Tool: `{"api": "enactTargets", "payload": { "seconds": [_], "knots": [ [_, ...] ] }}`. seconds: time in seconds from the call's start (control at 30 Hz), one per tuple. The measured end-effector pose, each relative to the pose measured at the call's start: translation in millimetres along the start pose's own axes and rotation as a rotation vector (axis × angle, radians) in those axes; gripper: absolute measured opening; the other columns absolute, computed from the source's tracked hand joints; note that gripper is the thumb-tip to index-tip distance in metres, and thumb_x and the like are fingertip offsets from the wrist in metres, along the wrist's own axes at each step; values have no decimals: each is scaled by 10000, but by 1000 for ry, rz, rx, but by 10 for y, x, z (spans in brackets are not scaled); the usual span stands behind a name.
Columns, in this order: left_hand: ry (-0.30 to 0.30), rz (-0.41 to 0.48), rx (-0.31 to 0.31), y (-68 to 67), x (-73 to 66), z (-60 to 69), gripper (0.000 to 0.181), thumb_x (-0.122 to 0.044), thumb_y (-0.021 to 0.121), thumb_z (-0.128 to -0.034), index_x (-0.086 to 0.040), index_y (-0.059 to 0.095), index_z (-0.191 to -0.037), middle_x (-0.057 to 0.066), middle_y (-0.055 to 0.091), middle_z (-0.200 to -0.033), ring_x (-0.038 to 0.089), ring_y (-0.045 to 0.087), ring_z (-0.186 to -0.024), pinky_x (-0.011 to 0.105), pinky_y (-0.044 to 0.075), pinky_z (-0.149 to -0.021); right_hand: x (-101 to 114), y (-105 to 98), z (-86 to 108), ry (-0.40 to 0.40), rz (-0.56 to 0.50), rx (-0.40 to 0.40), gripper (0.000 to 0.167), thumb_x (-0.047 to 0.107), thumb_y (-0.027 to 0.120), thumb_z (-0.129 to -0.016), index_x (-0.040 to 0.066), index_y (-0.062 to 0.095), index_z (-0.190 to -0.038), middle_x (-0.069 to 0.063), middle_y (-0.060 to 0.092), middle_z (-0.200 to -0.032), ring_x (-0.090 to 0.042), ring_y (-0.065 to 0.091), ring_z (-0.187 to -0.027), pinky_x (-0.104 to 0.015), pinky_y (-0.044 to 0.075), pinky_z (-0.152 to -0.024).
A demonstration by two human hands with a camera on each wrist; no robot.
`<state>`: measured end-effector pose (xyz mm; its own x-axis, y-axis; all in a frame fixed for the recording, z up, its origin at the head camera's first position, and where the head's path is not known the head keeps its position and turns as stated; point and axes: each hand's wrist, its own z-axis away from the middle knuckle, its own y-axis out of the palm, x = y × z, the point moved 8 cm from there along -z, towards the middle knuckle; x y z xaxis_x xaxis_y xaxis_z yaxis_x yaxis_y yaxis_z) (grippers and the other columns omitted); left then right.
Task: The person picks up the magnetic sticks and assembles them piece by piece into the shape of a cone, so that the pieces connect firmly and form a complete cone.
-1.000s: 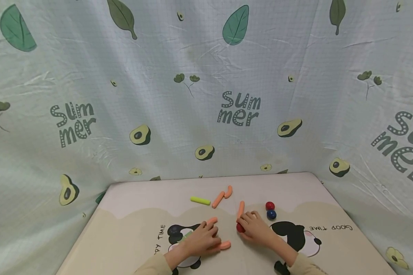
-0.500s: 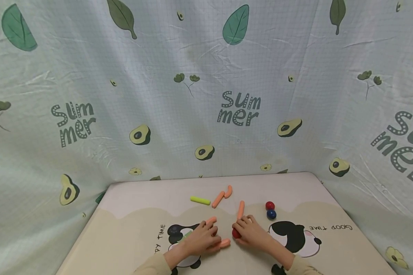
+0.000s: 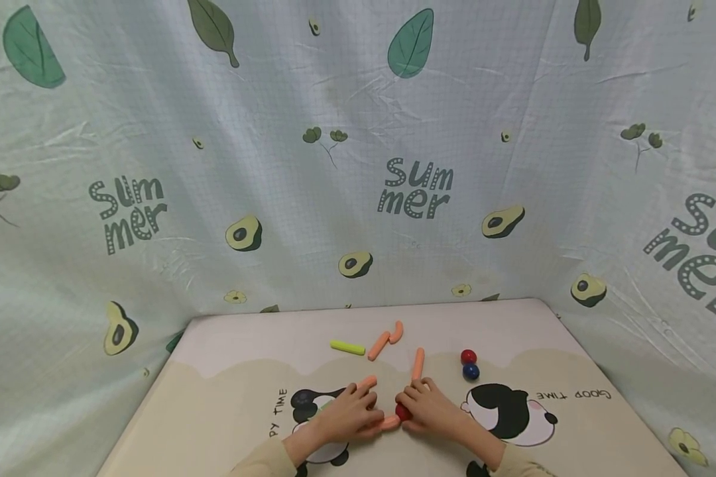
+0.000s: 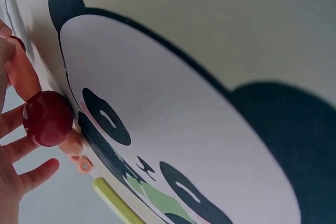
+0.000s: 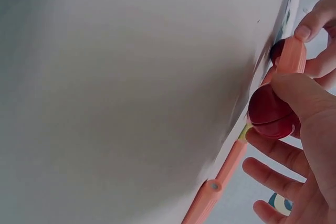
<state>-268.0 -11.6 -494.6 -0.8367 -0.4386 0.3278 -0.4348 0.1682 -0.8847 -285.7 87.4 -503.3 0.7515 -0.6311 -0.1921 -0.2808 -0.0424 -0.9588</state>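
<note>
In the head view my left hand [image 3: 353, 414] rests low over the table, with an upper orange rod [image 3: 366, 382] and a lower orange rod [image 3: 390, 423] sticking out past it. It grips a glossy red ball [image 4: 48, 118], which the hand hides in the head view. My right hand [image 3: 432, 411] holds a second red ball [image 3: 402, 411] between thumb and fingers. That ball meets the free end of the lower rod, which spans the two balls in the right wrist view. Just above my right hand lies another orange rod [image 3: 418, 364].
Further back lie a yellow-green rod [image 3: 347, 347], a straight orange rod [image 3: 378, 346] and a curved orange piece [image 3: 396, 332]. A loose red ball [image 3: 468, 356] and a blue ball [image 3: 471, 371] sit to the right. The table [image 3: 233, 371] has panda prints; a printed curtain hangs behind.
My right hand has slid left and toward me with its red ball, up to the end of the lower orange rod. The left hand has stayed almost still.
</note>
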Motion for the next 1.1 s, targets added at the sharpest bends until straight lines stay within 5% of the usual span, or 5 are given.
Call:
{"api": "enactTargets", "payload": {
  "seconds": [0.27, 0.87, 1.1],
  "knots": [
    [-1, 23, 27, 1, -14, -14, 189, -436, 483, -879, -292, 546, -772, -79, 485, -782, 83, 436, -805, 213, 223, -619, 10, 38, 12, 4, -22, -2, 363, 452, 586, -795, 193, 531, -1042, 65, 546, -935, -120, 453, -904, -376, 358, -844],
    [3, 46, 33, -11, 2, 23, 143, -406, 503, -878, -292, 577, -832, -72, 521, -818, 116, 483, -939, 214, 273, -626, 4, 12, 28, -16, -91, -37, 372, 455, 633, -757, 215, 538, -1025, 97, 561, -926, -84, 456, -897, -373, 352, -826],
    [2, 50, 56, 20, 32, 41, 61, -367, 543, -861, -314, 573, -869, -82, 520, -837, 79, 419, -838, 224, 283, -642, 15, -15, 13, -24, -150, -58, 373, 432, 657, -743, 215, 548, -1026, 109, 570, -920, -68, 468, -907, -358, 350, -830]
  ]
}}
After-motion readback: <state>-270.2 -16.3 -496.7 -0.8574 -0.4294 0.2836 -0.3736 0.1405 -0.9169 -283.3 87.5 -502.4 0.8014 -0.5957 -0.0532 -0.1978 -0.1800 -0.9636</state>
